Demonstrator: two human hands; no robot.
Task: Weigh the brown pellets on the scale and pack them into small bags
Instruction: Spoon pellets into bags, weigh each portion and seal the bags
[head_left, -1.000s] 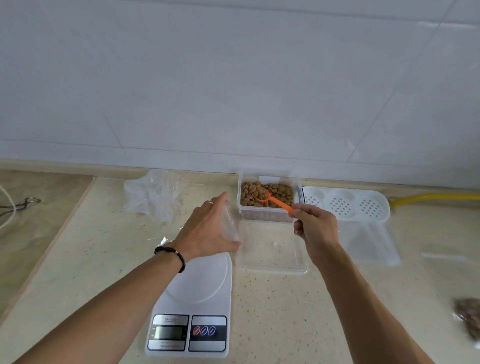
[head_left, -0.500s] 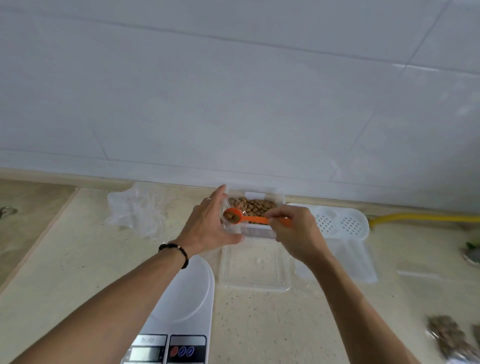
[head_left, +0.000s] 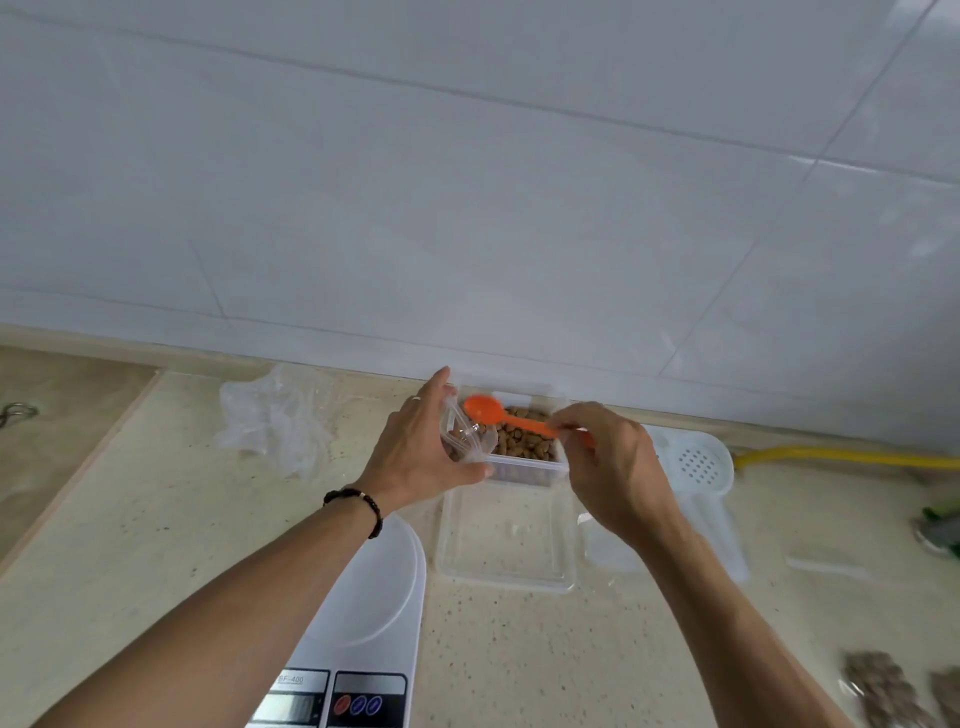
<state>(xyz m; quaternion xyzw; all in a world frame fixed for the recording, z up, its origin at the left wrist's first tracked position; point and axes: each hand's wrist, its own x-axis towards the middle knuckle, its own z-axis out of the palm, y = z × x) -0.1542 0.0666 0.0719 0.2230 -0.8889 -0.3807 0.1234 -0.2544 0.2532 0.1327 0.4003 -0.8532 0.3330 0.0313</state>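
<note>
My left hand (head_left: 415, 452) holds a small clear bag (head_left: 465, 441) open beside the clear box of brown pellets (head_left: 524, 447) at the back of the counter. A few pellets lie inside the bag. My right hand (head_left: 608, 467) pinches the handle of an orange spoon (head_left: 493, 410), whose bowl is tipped over the bag's mouth and looks empty. The white digital scale (head_left: 363, 623) lies below my left forearm with nothing on its plate.
The box's clear lid (head_left: 506, 540) lies in front of the box. A pile of empty clear bags (head_left: 275, 415) sits left, a white perforated tray (head_left: 696, 462) right. Filled pellet bags (head_left: 883, 691) lie at the lower right. A yellow hose (head_left: 852, 460) runs along the wall.
The spoon left the pellet box and moved left to the bag's mouth, where it tipped; pellets now lie in the bag. My head view has shifted down and left.
</note>
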